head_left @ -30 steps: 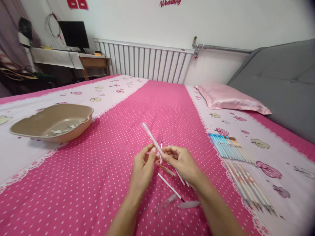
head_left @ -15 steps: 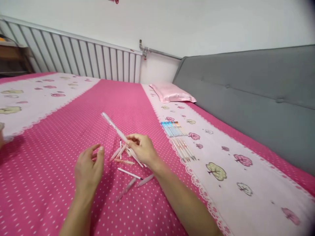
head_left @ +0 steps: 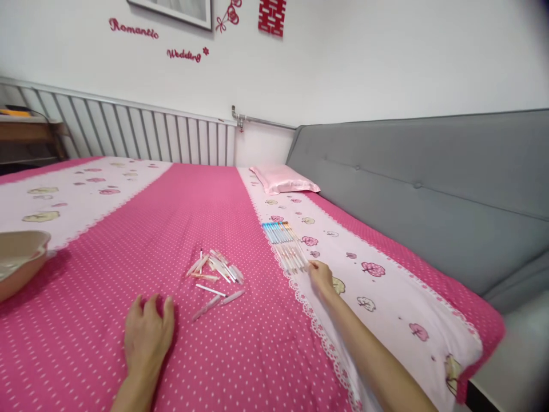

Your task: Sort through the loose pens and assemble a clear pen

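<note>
My right hand (head_left: 321,278) pinches the near end of a pale, slim pen (head_left: 302,252) at the right side of the laid-out pens, and my fingertips cover that end. A row of blue-topped pens (head_left: 278,233), with a few orange-brown ones on its right, lies on the white patterned strip. Just nearer is a second row of pale pens (head_left: 286,257), side by side. My left hand (head_left: 148,333) lies palm down on the pink cover, fingers spread and holding nothing. Beyond it to the right is a loose pile of pink pen barrels and white refills (head_left: 214,266).
The pink dotted bedspread (head_left: 206,206) covers the bed. A basin (head_left: 26,269) sits at the left edge of view. Farther off are a pink pillow (head_left: 283,179), a grey padded headboard (head_left: 394,166) and a white radiator (head_left: 150,134) against the wall.
My right hand has carried the pen from above the pile rightward to the lower row. My left hand has dropped down onto the cover. The view has tilted up and turned right.
</note>
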The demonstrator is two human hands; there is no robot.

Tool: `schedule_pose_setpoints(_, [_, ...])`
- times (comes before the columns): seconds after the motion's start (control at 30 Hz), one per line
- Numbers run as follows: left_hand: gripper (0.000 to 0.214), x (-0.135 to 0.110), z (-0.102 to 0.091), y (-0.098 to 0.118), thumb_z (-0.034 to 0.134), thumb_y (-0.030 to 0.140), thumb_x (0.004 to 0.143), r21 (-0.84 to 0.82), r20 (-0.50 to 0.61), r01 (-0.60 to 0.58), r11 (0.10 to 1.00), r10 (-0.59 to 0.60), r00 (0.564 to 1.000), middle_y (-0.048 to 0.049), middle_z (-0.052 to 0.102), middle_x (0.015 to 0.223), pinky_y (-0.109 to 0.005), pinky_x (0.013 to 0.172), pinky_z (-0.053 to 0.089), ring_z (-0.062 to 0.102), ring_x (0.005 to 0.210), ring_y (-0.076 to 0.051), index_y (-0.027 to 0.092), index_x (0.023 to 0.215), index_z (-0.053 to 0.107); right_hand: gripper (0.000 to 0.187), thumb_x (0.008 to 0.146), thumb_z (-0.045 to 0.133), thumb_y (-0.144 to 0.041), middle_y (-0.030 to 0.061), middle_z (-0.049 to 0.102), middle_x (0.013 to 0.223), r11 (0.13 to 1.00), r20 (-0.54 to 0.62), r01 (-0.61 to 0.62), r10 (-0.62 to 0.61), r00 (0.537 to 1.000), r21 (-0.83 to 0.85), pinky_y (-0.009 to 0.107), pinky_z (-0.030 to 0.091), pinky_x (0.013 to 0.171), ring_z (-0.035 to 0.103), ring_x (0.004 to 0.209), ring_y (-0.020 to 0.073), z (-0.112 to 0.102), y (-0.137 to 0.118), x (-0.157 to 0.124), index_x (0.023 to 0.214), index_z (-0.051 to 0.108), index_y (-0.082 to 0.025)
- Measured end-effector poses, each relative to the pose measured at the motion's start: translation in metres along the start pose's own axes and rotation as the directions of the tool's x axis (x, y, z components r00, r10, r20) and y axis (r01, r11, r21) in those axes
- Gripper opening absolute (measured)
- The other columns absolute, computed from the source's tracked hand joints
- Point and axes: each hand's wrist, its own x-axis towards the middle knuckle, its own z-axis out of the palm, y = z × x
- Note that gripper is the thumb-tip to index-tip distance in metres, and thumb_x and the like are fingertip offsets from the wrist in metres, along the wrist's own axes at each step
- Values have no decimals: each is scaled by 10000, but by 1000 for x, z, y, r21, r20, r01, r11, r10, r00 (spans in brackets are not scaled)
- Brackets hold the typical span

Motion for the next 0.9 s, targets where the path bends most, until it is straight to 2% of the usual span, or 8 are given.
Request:
schedule_pose_setpoints(0.13, [594,-32,-14,-18,305,432,830,100,78,-113,988,106,991,-219,456,1286,-481,1040,305,348,1276,-344,40,1234,498,206,876,523,-293,68,643,1044,992,-9,-72,72,997,-101,357,474,834,601,942,186,1,10,13,991,637,-167])
schedule_pose_setpoints(0.27, [494,-50,-27,-25,339,328,788,111,172,-226,968,206,963,-149,533,1245,-476,1062,275,311,1309,-320,116,1178,556,260,886,528,-336,66,590,1112,980,20,-103,108,994,-170,370,502,805,589,941,179,4,14,19,1082,579,-172])
schedule_pose_setpoints(0.3, [499,-52,-30,-24,330,334,794,122,171,-225,967,203,964,-147,529,1250,-469,1064,275,317,1307,-318,117,1184,553,261,887,528,-331,67,587,1116,978,24,-103,109,994,-183,369,503,803,589,943,179,5,16,19,1089,577,-174])
schedule_pose_setpoints(0.4, [600,-53,-36,-18,271,447,839,180,110,-92,979,73,991,-195,453,1306,-444,1044,320,407,1246,-330,70,1249,495,258,887,528,-333,67,592,1107,975,32,-71,79,996,-210,372,502,806,590,942,179,7,22,16,1080,580,-170])
schedule_pose_setpoints(0.47, [640,-52,-39,-13,233,489,858,198,117,-59,979,36,992,-220,414,1334,-435,1035,336,437,1225,-337,59,1253,494,256,888,524,-345,65,602,1088,974,28,-32,40,999,-222,382,494,820,591,940,177,8,25,12,1057,589,-164])
schedule_pose_setpoints(0.57, [637,-51,-41,-10,227,493,871,203,130,-56,978,29,991,-226,405,1347,-431,1035,341,433,1233,-344,61,1244,510,255,896,500,-333,69,625,1066,972,3,21,-21,1000,-234,384,463,849,590,956,182,11,28,7,1046,610,-159])
schedule_pose_setpoints(0.73, [593,-52,-42,-10,260,461,881,223,98,-65,973,44,994,-219,429,1334,-422,1023,362,451,1218,-334,60,1222,534,334,895,395,-251,111,651,1067,970,-56,62,-77,995,-235,286,406,824,586,997,209,13,28,2,1090,651,-159])
schedule_pose_setpoints(0.9, [560,-52,-42,-8,280,427,884,263,64,-96,960,82,995,-224,480,1286,-403,1004,380,487,1179,-317,50,1192,557,351,863,423,-253,96,654,1055,974,-96,69,-91,991,-216,244,388,796,585,961,190,14,27,0,1134,624,-153])
